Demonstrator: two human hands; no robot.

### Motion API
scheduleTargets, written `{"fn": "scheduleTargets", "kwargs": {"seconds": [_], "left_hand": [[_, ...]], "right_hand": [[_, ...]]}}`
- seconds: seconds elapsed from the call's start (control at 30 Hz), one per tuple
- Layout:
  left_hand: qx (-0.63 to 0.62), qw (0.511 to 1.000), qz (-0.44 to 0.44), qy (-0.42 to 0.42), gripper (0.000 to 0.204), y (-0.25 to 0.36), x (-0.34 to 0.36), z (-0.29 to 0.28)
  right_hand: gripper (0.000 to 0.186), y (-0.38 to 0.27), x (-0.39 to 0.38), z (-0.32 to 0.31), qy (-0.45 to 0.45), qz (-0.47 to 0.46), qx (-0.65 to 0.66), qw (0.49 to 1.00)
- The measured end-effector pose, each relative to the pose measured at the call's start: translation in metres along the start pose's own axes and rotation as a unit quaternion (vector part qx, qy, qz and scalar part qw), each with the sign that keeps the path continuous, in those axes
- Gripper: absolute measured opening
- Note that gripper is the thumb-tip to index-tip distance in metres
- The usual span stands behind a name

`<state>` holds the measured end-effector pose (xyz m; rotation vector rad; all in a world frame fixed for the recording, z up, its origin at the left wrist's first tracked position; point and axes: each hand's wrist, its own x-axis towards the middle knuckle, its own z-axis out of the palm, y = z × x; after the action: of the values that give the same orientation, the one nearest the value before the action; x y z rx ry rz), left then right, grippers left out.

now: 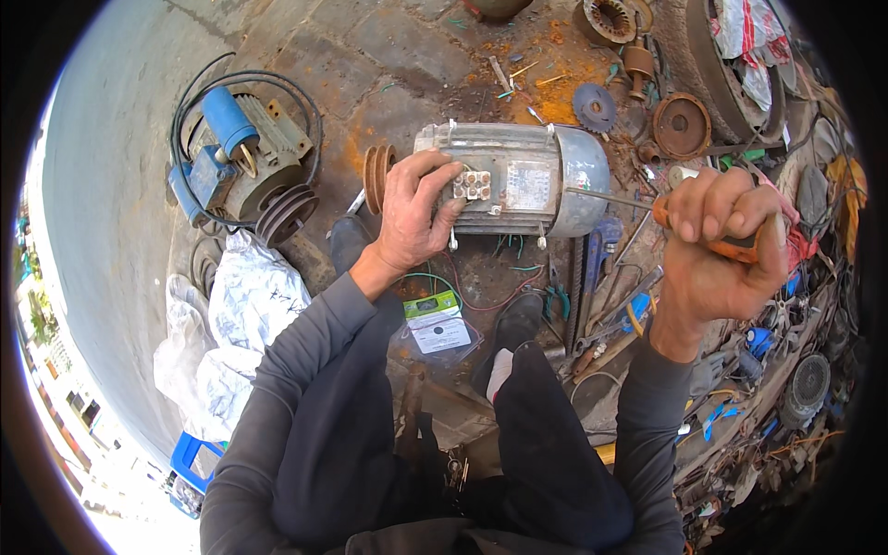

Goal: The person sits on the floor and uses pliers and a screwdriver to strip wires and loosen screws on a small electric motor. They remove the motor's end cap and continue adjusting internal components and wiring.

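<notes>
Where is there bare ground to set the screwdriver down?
Bare paving lies above the grey motor, beside the blue motor. Right of the grey motor, scrap parts and tools crowd around the right hand.

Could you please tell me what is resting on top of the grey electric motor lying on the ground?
The left hand lies flat on the grey motor, fingers beside its white terminal block. A pale label shows next to it. The casing under the palm is covered.
</notes>
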<state>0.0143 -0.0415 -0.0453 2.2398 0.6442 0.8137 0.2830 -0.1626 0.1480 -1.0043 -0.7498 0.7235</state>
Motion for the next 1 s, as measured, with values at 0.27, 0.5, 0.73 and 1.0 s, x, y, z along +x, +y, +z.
{"fn": "scheduleTargets", "kwargs": {"seconds": [0.27,0.5,0.73,1.0], "left_hand": [[0.002,1.000,0.003,0.001,0.050,0.002,0.002,0.000],[0.010,1.000,0.000,-0.002,0.050,-0.001,-0.003,-0.002],[0.008,1.000,0.000,0.001,0.049,0.001,-0.001,0.000],[0.005,1.000,-0.005,-0.008,0.050,0.000,-0.001,-0.003]], "right_hand": [[0.034,-0.005,0.004,0.003,-0.078,0.003,-0.068,0.995],[0.022,-0.007,-0.022,0.051,0.035,-0.046,-0.203,0.977],[0.019,0.014,-0.017,0.047,0.076,-0.123,-0.181,0.973],[0.019,0.006,-0.009,0.043,0.078,-0.054,-0.106,0.990]]}}
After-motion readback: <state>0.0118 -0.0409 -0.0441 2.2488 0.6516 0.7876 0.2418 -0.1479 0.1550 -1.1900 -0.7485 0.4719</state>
